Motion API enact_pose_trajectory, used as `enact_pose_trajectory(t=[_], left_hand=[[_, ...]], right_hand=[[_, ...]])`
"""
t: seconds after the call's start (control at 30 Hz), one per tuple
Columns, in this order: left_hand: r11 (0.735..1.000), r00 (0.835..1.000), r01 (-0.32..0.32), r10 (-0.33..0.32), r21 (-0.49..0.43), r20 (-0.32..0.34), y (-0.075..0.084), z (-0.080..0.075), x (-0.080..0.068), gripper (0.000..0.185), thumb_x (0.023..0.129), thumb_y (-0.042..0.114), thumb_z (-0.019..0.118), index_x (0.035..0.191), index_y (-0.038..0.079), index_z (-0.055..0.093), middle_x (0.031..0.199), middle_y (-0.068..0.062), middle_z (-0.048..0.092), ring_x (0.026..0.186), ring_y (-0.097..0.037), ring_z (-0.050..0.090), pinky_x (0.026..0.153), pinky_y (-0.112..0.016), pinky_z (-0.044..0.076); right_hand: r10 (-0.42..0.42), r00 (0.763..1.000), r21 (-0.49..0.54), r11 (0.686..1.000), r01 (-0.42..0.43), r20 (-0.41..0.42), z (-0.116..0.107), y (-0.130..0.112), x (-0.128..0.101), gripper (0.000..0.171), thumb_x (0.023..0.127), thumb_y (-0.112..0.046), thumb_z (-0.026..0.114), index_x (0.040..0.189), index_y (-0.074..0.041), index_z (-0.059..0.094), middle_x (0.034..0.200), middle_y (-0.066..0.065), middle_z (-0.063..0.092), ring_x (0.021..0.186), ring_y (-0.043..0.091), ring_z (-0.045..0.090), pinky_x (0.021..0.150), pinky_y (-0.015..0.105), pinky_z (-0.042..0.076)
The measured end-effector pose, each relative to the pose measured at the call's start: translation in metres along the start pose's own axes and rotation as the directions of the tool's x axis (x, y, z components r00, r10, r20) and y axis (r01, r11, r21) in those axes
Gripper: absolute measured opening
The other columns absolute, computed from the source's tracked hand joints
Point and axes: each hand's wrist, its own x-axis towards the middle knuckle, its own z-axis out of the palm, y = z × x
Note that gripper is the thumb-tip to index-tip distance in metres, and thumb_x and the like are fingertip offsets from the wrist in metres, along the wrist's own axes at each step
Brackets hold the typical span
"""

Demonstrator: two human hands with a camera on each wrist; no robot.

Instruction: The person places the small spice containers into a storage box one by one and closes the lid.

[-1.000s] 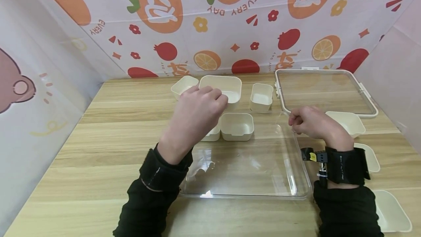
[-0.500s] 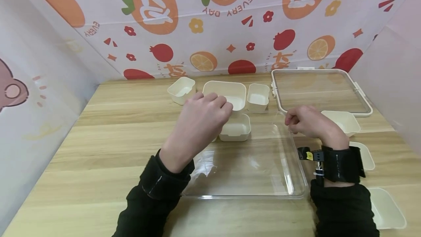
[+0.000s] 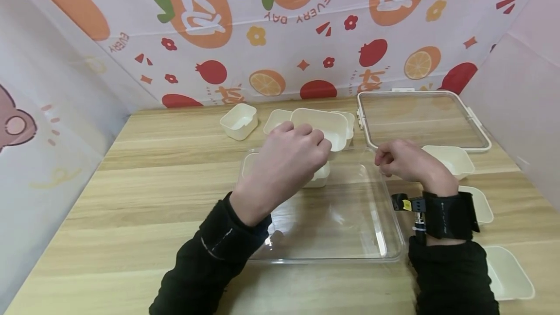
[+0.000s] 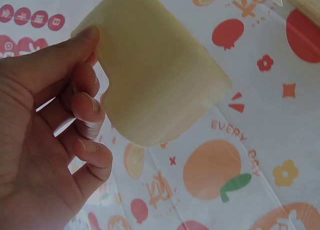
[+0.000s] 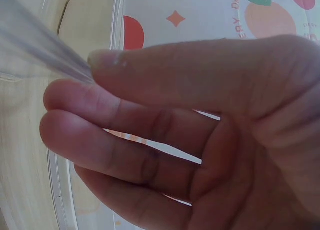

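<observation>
My left hand pinches the edge of a cream rectangular storage bin, held up over the far side of a clear plastic box. In the left wrist view the thumb and fingers grip one side of that bin, which is tilted. The clear box stands on the table with small cream bins inside at its far left; one bin is partly covered by my left hand. At the box's right rim, my right hand pinches the clear wall between thumb and forefinger.
Behind the box stand a cream bin at left and another partly hidden; one more shows behind the held bin. A clear lid with a white frame lies back right. Several cream bins line the right side.
My left hand has carried the cream bin to the right, uncovering a bin behind it and now overlapping the one at right. My right hand stays on the box rim.
</observation>
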Motion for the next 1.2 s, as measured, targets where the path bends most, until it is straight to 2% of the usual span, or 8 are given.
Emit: enact_pose_trajectory(t=[0.47,0.57,0.73,0.9,1.07,1.2], left_hand=[[0.997,0.997,-0.075,0.076,-0.019,0.015,0.016,0.008,0.029,0.032,0.088,-0.005,0.053,0.071,0.017,0.068,0.067,0.004,0.06,0.065,-0.015,0.058,0.057,-0.028,0.043],[0.996,0.995,-0.09,0.09,-0.014,0.039,0.02,0.009,0.034,0.031,0.091,-0.001,0.053,0.074,0.018,0.07,0.067,0.005,0.06,0.064,-0.014,0.057,0.058,-0.027,0.043],[0.994,0.991,-0.105,0.105,-0.001,0.086,0.025,0.012,0.039,0.031,0.092,0.001,0.053,0.076,0.02,0.072,0.067,0.006,0.06,0.062,-0.012,0.055,0.058,-0.026,0.042],[0.993,0.985,-0.122,0.122,-0.008,0.122,0.03,0.015,0.044,0.033,0.092,0.001,0.053,0.079,0.023,0.073,0.069,0.006,0.061,0.064,-0.011,0.056,0.06,-0.027,0.043],[0.99,0.979,-0.139,0.14,-0.019,0.151,0.034,0.018,0.047,0.033,0.095,0.003,0.054,0.083,0.024,0.076,0.07,0.007,0.062,0.063,-0.01,0.056,0.06,-0.026,0.044],[0.989,0.976,-0.144,0.148,-0.034,0.157,0.038,0.023,0.049,0.035,0.096,0.002,0.054,0.082,0.025,0.077,0.068,0.007,0.063,0.062,-0.009,0.054,0.06,-0.027,0.045]], right_hand=[[0.012,1.0,0.007,1.0,-0.012,-0.006,-0.004,0.001,0.0,0.011,0.082,0.008,0.06,0.09,0.003,0.066,0.071,0.0,0.062,0.066,0.019,0.053,0.059,0.035,0.039],[0.006,1.0,0.015,1.0,-0.006,-0.011,-0.003,0.001,0.0,0.013,0.08,0.009,0.058,0.089,0.002,0.067,0.071,-0.001,0.062,0.065,0.019,0.052,0.058,0.034,0.039],[0.004,1.0,0.027,1.0,-0.005,0.007,-0.003,-0.002,0.002,0.015,0.081,0.009,0.056,0.089,0.002,0.066,0.073,0.0,0.063,0.066,0.019,0.053,0.059,0.034,0.039],[0.029,0.999,0.031,0.999,-0.03,0.017,-0.003,-0.003,0.002,0.01,0.084,0.006,0.061,0.092,0.004,0.066,0.072,0.0,0.062,0.066,0.019,0.051,0.058,0.033,0.039],[0.011,1.0,0.017,1.0,-0.011,-0.008,-0.002,-0.003,0.002,0.008,0.081,0.006,0.064,0.086,0.0,0.065,0.065,-0.002,0.055,0.059,0.016,0.044,0.054,0.03,0.034],[0.002,1.0,0.0,1.0,-0.002,-0.022,-0.003,-0.003,0.001,0.009,0.079,0.006,0.066,0.082,-0.003,0.065,0.063,-0.002,0.054,0.059,0.016,0.045,0.055,0.031,0.034]])
